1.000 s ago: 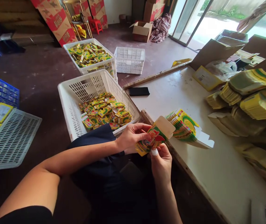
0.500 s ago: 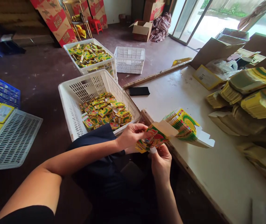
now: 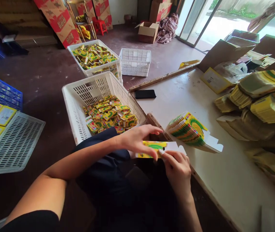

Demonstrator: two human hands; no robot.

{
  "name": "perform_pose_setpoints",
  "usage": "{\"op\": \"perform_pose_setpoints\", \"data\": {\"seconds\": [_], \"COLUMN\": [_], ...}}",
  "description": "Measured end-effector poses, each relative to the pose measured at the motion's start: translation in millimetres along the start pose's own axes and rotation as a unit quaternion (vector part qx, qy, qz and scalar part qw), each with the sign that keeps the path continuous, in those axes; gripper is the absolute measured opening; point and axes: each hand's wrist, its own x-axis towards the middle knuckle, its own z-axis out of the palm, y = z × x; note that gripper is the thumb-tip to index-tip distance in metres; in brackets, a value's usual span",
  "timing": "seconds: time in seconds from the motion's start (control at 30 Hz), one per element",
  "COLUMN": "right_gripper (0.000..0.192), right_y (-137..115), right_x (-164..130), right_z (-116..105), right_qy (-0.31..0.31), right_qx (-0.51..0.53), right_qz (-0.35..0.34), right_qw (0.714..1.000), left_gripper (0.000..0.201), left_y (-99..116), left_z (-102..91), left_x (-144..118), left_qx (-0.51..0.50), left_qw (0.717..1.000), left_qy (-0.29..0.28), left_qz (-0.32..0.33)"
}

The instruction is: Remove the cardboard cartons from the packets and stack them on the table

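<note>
Comparing with half a second ago: the small yellow-green carton, then tilted up with its bare tab raised, now lies flat and level between the hands, just left of the fanned stack of flat cartons at the table edge. Left of that stack, the near white crate holds loose folded packets, unchanged. The left hand has flattened over the carton's top, fingers extended and pressing down, thumb under the near edge. The right hand has shifted right and pinches the carton's white end flap between thumb and forefinger. Judgement: the carton is being squared and its end flap closed, so one folding step looks nearly complete.
</note>
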Motion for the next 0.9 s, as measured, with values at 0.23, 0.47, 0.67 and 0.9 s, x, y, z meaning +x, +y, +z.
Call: {"op": "perform_pose_setpoints", "data": {"seconds": [0.23, 0.47, 0.67, 0.9], "right_gripper": [0.052, 0.051, 0.057, 0.061], "right_y": [-19.0, -18.4, -16.3, -19.6], "right_x": [-3.5, -5.6, -10.6, -18.5], "right_z": [22.1, 37.6, 46.7, 43.2], "right_qy": [0.095, 0.027, -0.040, -0.013], "right_qx": [0.086, 0.313, 0.349, 0.231], "right_qz": [0.037, 0.252, 0.294, 0.132], "right_qw": [0.991, 0.915, 0.889, 0.964], "left_gripper": [0.058, 0.063, 0.051, 0.052], "left_y": [-12.9, -14.1, -12.9, -24.3], "left_z": [29.3, 43.1, 46.9, 49.7], "left_x": [-7.2, -8.2, -9.7, -11.4], "left_qx": [0.216, 0.239, 0.277, 0.240], "left_qw": [0.972, 0.968, 0.955, 0.969], "left_qy": [-0.076, -0.003, -0.025, -0.024], "left_qz": [-0.057, 0.076, 0.105, 0.057]}}
